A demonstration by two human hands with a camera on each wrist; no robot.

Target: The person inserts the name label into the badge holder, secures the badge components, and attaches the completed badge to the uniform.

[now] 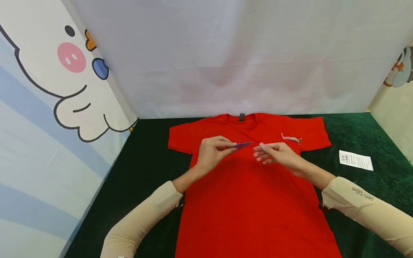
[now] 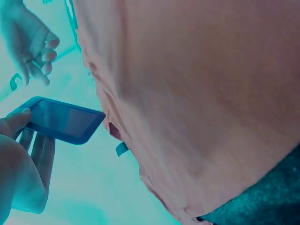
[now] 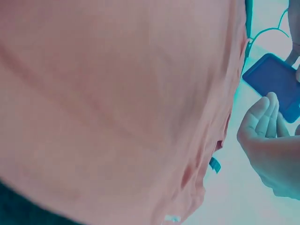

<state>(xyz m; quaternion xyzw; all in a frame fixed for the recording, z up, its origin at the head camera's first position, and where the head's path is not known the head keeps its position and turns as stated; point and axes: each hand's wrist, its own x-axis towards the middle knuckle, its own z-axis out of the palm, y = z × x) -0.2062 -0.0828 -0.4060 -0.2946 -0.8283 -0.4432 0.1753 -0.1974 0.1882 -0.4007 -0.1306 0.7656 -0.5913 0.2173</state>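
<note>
Blue rectangular card holder [image 1: 242, 145] — our left grip [image 1: 211, 151] pinches it mid-frame in the head view; our right grip [image 1: 280, 154] hovers nearby, relaxed.

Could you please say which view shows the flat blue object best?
The left wrist view: the flat blue object shows nearly its whole face, in the left hand. The head view shows it nearly edge-on; the right wrist view crops it, partly behind the right hand.

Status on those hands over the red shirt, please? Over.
Left hand pinching flat blue holder. Right hand beside it, visibly holding nothing. Red shirt spread beneath. No obstruction seen.
</note>
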